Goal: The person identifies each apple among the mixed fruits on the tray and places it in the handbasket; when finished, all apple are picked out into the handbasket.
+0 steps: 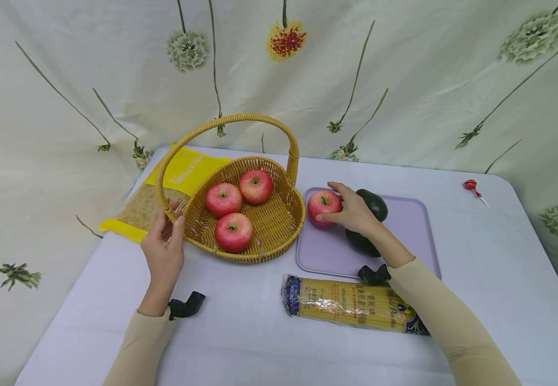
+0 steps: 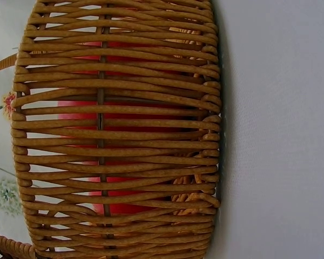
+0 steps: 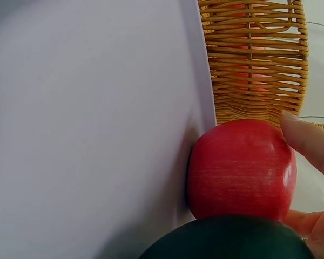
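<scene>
My left hand (image 1: 164, 254) holds the left foot of the handle on a wicker basket (image 1: 271, 217). Inside the basket lie three red apples, one at the back (image 1: 256, 186), one at the left (image 1: 223, 199) and one in front (image 1: 234, 232). On the left part of a lilac tray (image 1: 411, 230), another red apple (image 3: 240, 167) sits between the thumb and fingers of my right hand (image 1: 353, 212). Two dark green avocados lie on the tray, one behind that hand (image 1: 374, 203) and one partly under it (image 1: 361, 244). In the left wrist view, basket slats partly hide the apples.
A yellow bag (image 1: 187, 171) lies left of and partly behind the basket. In front of the tray is a pack of spaghetti (image 1: 342, 303), partly covered by my right sleeve. A red lollipop (image 1: 470, 185) lies at the table's far right.
</scene>
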A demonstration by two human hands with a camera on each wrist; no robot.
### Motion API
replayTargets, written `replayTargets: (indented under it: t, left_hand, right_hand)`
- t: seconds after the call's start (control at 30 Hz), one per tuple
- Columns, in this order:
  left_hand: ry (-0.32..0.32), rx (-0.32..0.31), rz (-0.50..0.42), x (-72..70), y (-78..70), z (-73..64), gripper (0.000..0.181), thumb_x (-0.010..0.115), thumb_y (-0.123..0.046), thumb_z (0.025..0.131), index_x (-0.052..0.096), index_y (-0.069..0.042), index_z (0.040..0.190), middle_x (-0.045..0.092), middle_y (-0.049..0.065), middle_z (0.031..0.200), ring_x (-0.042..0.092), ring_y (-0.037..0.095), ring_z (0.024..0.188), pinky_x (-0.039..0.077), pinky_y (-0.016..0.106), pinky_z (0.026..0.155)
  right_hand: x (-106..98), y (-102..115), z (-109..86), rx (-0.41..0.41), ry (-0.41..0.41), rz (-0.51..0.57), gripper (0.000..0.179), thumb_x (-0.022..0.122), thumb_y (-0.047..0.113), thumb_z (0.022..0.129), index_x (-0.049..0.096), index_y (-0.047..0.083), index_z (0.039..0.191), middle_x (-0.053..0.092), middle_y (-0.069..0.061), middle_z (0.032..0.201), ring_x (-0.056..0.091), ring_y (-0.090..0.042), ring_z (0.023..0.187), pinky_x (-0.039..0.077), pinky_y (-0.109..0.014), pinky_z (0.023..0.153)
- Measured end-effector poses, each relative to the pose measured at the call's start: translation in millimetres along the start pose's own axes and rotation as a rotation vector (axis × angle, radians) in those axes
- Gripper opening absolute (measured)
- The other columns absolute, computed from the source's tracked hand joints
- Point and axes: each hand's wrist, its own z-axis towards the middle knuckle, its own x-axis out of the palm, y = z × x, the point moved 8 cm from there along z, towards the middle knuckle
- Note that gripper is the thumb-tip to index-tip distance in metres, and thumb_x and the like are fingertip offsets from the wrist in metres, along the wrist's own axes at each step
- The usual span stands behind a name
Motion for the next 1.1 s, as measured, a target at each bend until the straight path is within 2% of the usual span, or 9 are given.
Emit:
replayTargets:
  t: [0.23,0.4,0.57,0.7,0.87,1.1]
  left_hand:
    - [-0.002,0.015,-0.014,0.6,-1.2,0.7,0.046,0.06,-0.003,0.095,0.054,-0.01,0.14,0.067,0.016,0.125,0.065,-0.002,0.102,0.048,0.004,0.083]
    - [-0.001,0.018,-0.017,0.9,-2.2,0.7,0.045,0.06,-0.006,0.096,0.054,-0.011,0.14,0.066,0.016,0.126,0.065,0.0,0.104,0.048,0.005,0.084]
    - [0.0,0.013,-0.018,0.2,-3.4,-0.3,0.045,0.059,-0.007,0.096,0.053,-0.012,0.141,0.067,0.014,0.126,0.066,0.002,0.105,0.048,0.005,0.085]
    - [0.003,0.014,-0.02,0.3,-4.0,-0.7,0.044,0.058,-0.009,0.097,0.053,-0.012,0.141,0.067,0.011,0.126,0.066,0.003,0.105,0.049,0.005,0.085]
    - [0.007,0.011,-0.031,1.0,-3.4,-0.8,0.045,0.059,-0.009,0.097,0.053,-0.012,0.141,0.066,0.014,0.126,0.065,0.001,0.105,0.048,0.005,0.085]
    - [0.003,0.0,-0.007,-0.1,-2.1,-0.8,0.048,0.06,-0.007,0.096,0.051,-0.014,0.142,0.066,0.013,0.127,0.065,0.0,0.105,0.048,0.004,0.083]
  right_hand:
    - [0.2,2.7,1.6,0.0,0.02,-0.043,0.088,0.08,0.031,0.08,0.033,0.004,0.15,0.043,-0.02,0.149,0.045,-0.036,0.133,0.039,-0.053,0.111]
    - [0.5,3.6,2.6,-0.001,0.034,-0.068,0.084,0.08,0.032,0.08,0.037,0.004,0.147,0.051,-0.02,0.141,0.05,-0.035,0.128,0.042,-0.052,0.108]
    - [1.1,4.7,2.9,0.003,0.033,-0.086,0.083,0.08,0.033,0.08,0.039,0.004,0.146,0.054,-0.02,0.139,0.052,-0.035,0.126,0.044,-0.052,0.107]
    - [-0.7,2.1,3.3,0.027,0.012,-0.089,0.085,0.079,0.036,0.08,0.038,0.004,0.147,0.052,-0.021,0.141,0.051,-0.036,0.127,0.044,-0.053,0.107]
    - [-8.9,-0.2,0.6,0.05,-0.027,-0.066,0.087,0.079,0.038,0.08,0.037,0.006,0.149,0.048,-0.02,0.145,0.049,-0.037,0.129,0.045,-0.054,0.105]
    - [-27.4,6.4,-9.5,0.022,-0.075,-0.029,0.083,0.078,0.033,0.082,0.038,0.004,0.149,0.047,-0.02,0.146,0.049,-0.037,0.129,0.045,-0.054,0.105]
